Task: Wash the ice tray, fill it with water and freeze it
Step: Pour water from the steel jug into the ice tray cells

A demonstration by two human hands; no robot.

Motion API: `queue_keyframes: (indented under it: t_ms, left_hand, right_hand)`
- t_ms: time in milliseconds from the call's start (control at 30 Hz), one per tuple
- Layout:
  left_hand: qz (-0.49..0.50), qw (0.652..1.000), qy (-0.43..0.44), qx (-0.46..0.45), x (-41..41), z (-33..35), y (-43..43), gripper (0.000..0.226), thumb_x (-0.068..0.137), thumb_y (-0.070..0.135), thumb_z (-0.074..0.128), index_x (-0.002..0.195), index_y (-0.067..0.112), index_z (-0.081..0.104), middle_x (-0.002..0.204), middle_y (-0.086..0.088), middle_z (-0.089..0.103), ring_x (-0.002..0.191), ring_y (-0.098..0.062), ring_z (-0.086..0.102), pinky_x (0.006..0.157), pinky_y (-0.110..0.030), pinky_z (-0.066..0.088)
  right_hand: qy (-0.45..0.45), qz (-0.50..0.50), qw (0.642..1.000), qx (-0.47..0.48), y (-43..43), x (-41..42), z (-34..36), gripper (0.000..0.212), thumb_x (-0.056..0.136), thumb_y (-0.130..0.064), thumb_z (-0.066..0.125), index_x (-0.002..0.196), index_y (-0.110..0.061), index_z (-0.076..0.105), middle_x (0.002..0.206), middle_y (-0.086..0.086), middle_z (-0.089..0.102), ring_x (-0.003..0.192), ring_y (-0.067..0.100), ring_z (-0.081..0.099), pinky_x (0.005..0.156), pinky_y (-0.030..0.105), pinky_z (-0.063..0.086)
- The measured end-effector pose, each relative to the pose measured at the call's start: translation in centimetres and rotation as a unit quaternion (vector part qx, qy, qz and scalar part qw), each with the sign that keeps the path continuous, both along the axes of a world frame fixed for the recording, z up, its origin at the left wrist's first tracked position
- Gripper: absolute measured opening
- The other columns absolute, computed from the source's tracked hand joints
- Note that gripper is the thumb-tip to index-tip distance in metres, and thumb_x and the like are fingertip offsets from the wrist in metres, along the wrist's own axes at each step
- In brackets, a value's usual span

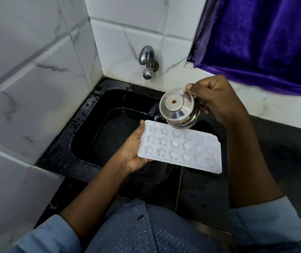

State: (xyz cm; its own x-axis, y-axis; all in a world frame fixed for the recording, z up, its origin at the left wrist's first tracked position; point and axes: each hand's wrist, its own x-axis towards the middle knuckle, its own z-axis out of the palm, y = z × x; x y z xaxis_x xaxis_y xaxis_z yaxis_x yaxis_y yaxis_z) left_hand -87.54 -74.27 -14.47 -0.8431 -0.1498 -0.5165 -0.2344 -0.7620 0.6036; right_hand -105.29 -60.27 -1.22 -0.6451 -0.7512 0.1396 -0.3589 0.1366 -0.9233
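1. The ice tray is held in the air over the black sink, at about 5 o'clock from the wall tap. It sits roughly level. Holding it above the basin probably lets any overflow drain away instead of wetting the surface.
2. The left grip holds the tray by its short 9 o'clock end. The thumb lies along the edge and the palm is underneath, while the fingers are hidden below. Gripping one end likely keeps the moulds clear for pouring.
3. The right grip is curled tight around the side of a small steel pot, with the thumb tip on its edge. The handle itself is mostly hidden.
4. The pot is tipped far over above the tray's 12 o'clock edge, so its base faces the camera. A thin stream of water falls from its lip into the far corner star mould at 10 o'clock.
5. I judge that filling is under way, though I cannot tell how full the other moulds are. No water is visible at the tap.
6. A tray supported at one end may tilt as it grows heavier, so the pour calls for a slow, steady hand.
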Motion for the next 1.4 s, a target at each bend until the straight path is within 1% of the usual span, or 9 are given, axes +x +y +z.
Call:
queue_keyframes:
  t_ms: [67,233,400,500,667,833,1167,1267,1400]
  left_hand:
    - [0.001,1.000,0.004,-0.002,-0.1,0.0,0.0,0.076,0.105,0.070,0.032,0.143,0.013,0.063,0.140,-0.016,0.068,0.133,-0.036,0.063,0.118,-0.060,0.041]
    - [0.003,1.000,0.008,-0.005,-0.2,-0.1,-0.2,0.076,0.105,0.070,0.032,0.146,0.013,0.061,0.141,-0.015,0.068,0.134,-0.036,0.062,0.116,-0.057,0.044]
    - [0.001,1.000,0.007,-0.002,-0.2,-0.2,-0.2,0.075,0.105,0.070,0.032,0.144,0.013,0.063,0.141,-0.015,0.068,0.134,-0.036,0.063,0.117,-0.060,0.042]
    - [0.001,1.000,0.007,0.008,-0.2,-0.3,-0.3,0.075,0.105,0.070,0.031,0.142,0.013,0.064,0.141,-0.016,0.068,0.135,-0.037,0.062,0.120,-0.062,0.038]
    - [-0.002,1.000,0.015,0.010,-0.2,-0.4,-0.4,0.074,0.105,0.070,0.032,0.141,0.014,0.064,0.140,-0.015,0.069,0.132,-0.036,0.064,0.118,-0.061,0.041]
    - [0.004,0.999,0.025,0.021,-0.1,-0.3,-0.5,0.073,0.106,0.069,0.033,0.137,0.013,0.067,0.140,-0.016,0.068,0.130,-0.035,0.066,0.113,-0.057,0.046]
    - [0.018,1.000,0.014,0.008,0.2,-0.4,-1.6,0.075,0.105,0.070,0.031,0.141,0.013,0.064,0.140,-0.016,0.068,0.131,-0.036,0.065,0.111,-0.056,0.048]
    - [0.017,1.000,0.013,0.006,0.4,-0.5,-1.8,0.077,0.105,0.071,0.031,0.144,0.013,0.062,0.142,-0.016,0.067,0.132,-0.036,0.063,0.110,-0.056,0.049]
    - [0.017,1.000,0.013,0.006,0.6,-0.4,-1.8,0.074,0.105,0.071,0.031,0.135,0.014,0.068,0.138,-0.015,0.070,0.121,-0.033,0.071,0.103,-0.054,0.053]
  right_hand:
    - [-0.003,0.003,1.000,0.010,-0.1,0.1,-0.2,0.059,0.101,-0.022,0.068,0.066,0.016,0.042,0.056,0.032,0.028,0.045,0.031,0.025,0.043,0.041,0.021]
    - [0.001,0.007,1.000,0.016,-0.2,0.1,-0.3,0.061,0.100,-0.025,0.069,0.064,0.014,0.040,0.055,0.031,0.027,0.043,0.044,0.022,0.040,0.045,0.022]
    - [0.005,0.014,1.000,0.008,-0.3,0.1,0.1,0.060,0.099,-0.025,0.069,0.065,0.017,0.042,0.056,0.033,0.027,0.046,0.029,0.025,0.044,0.033,0.023]
    - [0.004,0.014,1.000,0.006,-0.3,0.1,0.1,0.060,0.100,-0.023,0.070,0.064,0.016,0.041,0.056,0.032,0.026,0.045,0.027,0.025,0.044,0.030,0.024]
    - [0.003,0.017,1.000,0.011,-0.5,-0.2,0.1,0.060,0.100,-0.023,0.070,0.064,0.015,0.041,0.052,0.017,0.032,0.043,0.022,0.029,0.044,0.026,0.026]
    - [0.011,0.021,1.000,0.004,-0.7,-0.1,0.2,0.061,0.099,-0.025,0.070,0.065,0.016,0.042,0.055,0.031,0.029,0.043,0.024,0.029,0.044,0.026,0.027]
    - [0.020,0.017,1.000,0.006,0.1,0.0,0.6,0.059,0.100,-0.022,0.069,0.064,0.016,0.041,0.056,0.031,0.029,0.044,0.023,0.030,0.044,0.026,0.028]
    - [0.026,0.016,0.999,0.017,0.6,0.1,0.6,0.058,0.100,-0.023,0.070,0.062,0.010,0.041,0.054,0.024,0.030,0.044,0.022,0.031,0.045,0.028,0.027]
    - [0.022,0.006,0.999,0.024,1.2,0.1,0.6,0.056,0.100,-0.023,0.070,0.060,0.006,0.043,0.052,0.011,0.035,0.043,0.020,0.032,0.045,0.027,0.028]
